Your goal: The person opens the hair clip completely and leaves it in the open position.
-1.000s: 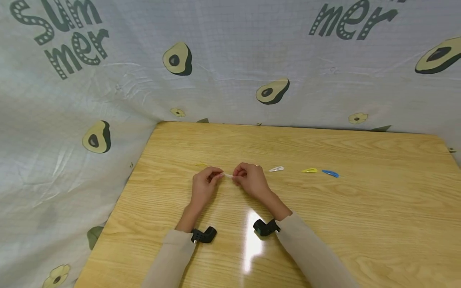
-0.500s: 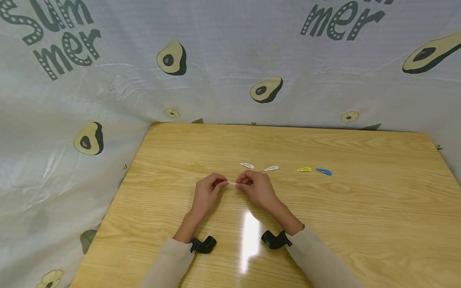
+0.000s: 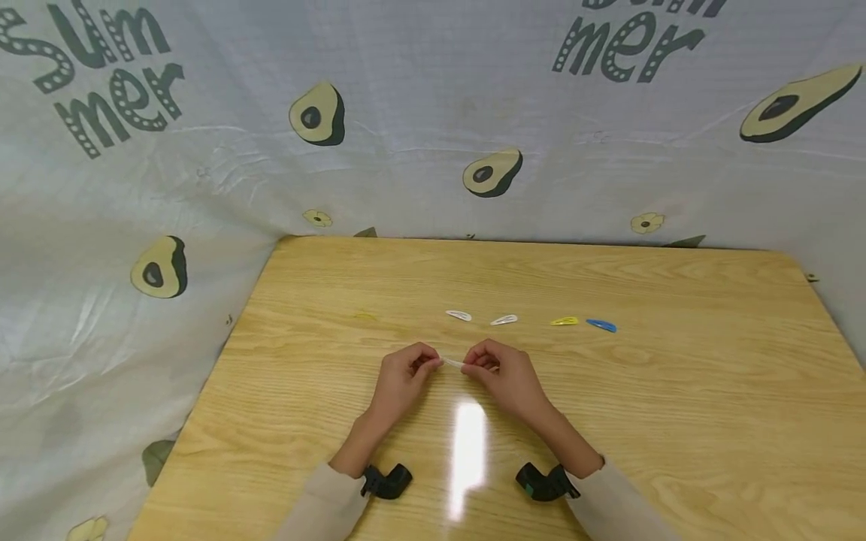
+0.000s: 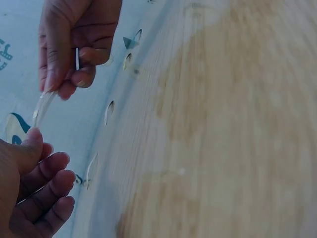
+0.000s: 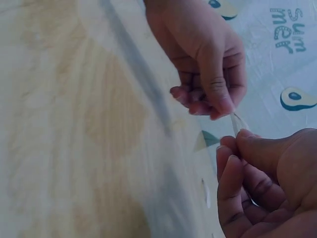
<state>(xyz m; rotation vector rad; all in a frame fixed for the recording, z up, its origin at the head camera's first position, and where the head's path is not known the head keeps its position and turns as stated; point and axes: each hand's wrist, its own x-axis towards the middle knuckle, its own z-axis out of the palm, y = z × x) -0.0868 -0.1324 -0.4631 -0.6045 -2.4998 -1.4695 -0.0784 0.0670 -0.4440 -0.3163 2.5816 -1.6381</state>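
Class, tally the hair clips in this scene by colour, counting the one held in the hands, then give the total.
White hair clips on the table: 2
Pale clip pinched between both hands: 1
Yellow hair clip: 1
Blue hair clip: 1
Total: 5

Pale wood grain is showing across the table [image 3: 676,421]. Lying on it are two white hair clips [image 3: 458,315] [image 3: 504,320], a yellow clip [image 3: 564,321] and a blue clip [image 3: 601,325]. The backdrop cloth [image 3: 406,90] is showing light grey with green-and-cream avocados and dark dotted lettering. Sleeves [image 3: 325,511] are appearing beige.
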